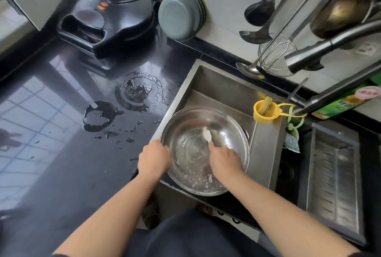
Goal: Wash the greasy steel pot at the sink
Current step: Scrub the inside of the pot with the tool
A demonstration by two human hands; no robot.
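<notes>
Right now the steel pot (193, 153) is sitting tilted in the sink (218, 87), at 6 o'clock of the basin. The left hand (153, 159) is gripping its rim at 9 o'clock. The right hand (224, 160) is reaching inside, fingers curled on something pale; what it is, I cannot tell. Puddles (134, 94) are lying on the black counter (61, 153) at 10 o'clock.

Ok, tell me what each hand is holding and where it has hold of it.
The left hand grips the steel pot by its left rim. The right hand is inside the pot; whether it holds anything cannot be told.
</notes>
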